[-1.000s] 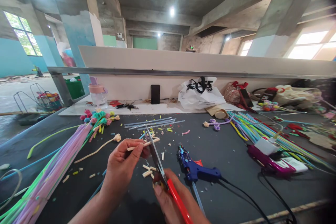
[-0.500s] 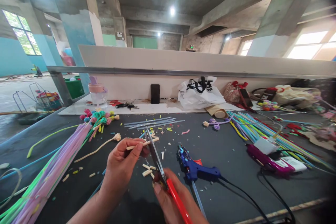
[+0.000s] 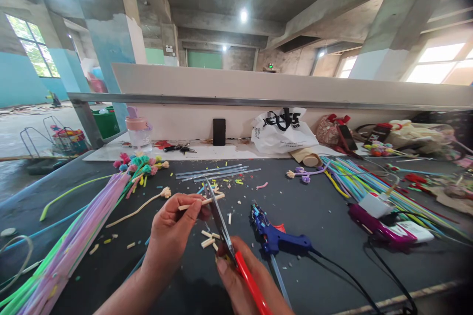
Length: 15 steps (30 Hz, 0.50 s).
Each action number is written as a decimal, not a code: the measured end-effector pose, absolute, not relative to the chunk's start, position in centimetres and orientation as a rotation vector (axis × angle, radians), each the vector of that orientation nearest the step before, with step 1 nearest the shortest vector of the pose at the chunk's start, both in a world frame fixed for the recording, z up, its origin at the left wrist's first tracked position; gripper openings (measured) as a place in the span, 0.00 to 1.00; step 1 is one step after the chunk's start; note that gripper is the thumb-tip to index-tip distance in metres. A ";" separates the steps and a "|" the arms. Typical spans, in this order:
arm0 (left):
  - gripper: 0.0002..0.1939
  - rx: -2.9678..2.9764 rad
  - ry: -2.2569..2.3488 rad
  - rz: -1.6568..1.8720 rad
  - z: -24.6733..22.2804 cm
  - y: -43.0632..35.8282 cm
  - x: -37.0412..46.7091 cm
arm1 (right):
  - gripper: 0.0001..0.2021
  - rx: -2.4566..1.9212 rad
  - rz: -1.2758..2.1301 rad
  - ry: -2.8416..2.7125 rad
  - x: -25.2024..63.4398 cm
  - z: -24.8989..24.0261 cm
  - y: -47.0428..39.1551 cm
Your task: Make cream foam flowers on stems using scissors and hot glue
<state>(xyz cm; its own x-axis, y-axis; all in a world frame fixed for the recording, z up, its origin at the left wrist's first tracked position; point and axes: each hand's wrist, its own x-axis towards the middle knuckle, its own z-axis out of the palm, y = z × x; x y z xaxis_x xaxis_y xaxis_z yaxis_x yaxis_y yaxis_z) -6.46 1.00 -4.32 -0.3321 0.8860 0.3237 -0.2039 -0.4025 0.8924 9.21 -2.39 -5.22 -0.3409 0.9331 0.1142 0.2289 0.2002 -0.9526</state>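
There's the glue gun (image 3: 283,241), blocking right of the right hand (image 3: 263,278); beyond it dark tabletop (image 3: 318,197) opens toward the purple power strip (image 3: 380,230), black cord (image 3: 335,262) crossing nearside

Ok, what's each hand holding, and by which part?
Left hand pinches a thin cream-coloured stick near its middle; right hand grips red-handled metal scissors at the handle end.

Drinking bottle (image 3: 139,133), 1, pink lid and clear base, on white ledge (image 3: 201,154). Keys (image 3: 180,148), 1 bunch, right of the bottle. Phone (image 3: 219,132), 1, black, upright against pale panel (image 3: 177,125). Carrier bag (image 3: 283,139), 1, white, black lettering and handles. Glue gun (image 3: 286,241), 1, blue, red trigger, lying on dark tabletop (image 3: 325,275). Power strip (image 3: 379,232), 1, purple, bearing white adapter (image 3: 374,204). Bin (image 3: 105,125), 1, green, beyond the tabletop's left side.
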 end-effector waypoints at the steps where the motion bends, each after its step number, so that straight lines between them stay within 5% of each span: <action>1: 0.03 1.113 1.005 1.825 -4.3 1.0 -6.5 | 0.20 -1.095 1.185 -1.731 9.3 -5.2 -2.4; 15: 0.05 1.128 1.054 1.832 -3.9 0.9 -6.4 | 0.20 -1.080 1.217 -1.722 9.4 -4.9 -2.5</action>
